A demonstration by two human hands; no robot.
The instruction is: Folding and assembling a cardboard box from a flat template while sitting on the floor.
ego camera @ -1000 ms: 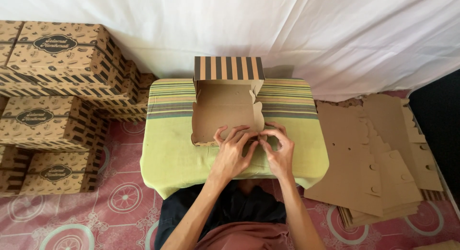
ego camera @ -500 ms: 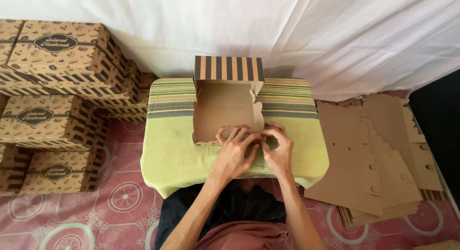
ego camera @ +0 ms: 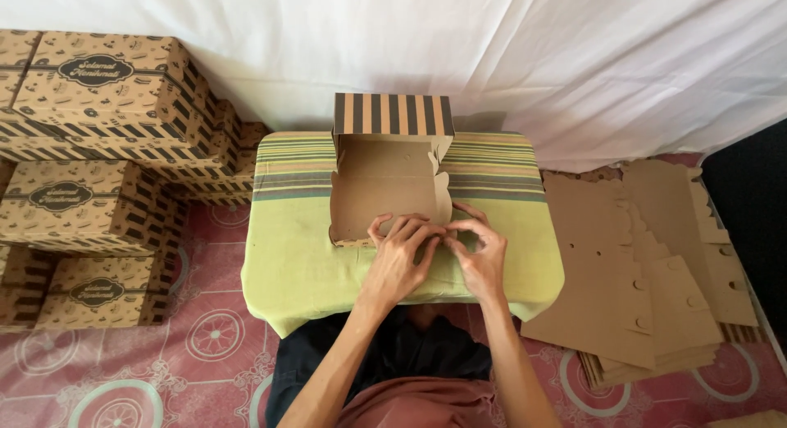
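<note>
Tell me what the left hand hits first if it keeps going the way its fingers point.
The left hand points away from the person and is already at the box near wall; past it, probably the box floor, then the striped flap.

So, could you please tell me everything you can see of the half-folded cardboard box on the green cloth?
The cardboard box is plain brown inside, with a black-and-tan striped panel standing up at its far end. It lies open on the striped green cloth, side walls raised, the right one scalloped. The left hand and right hand press on its near right corner.
</note>
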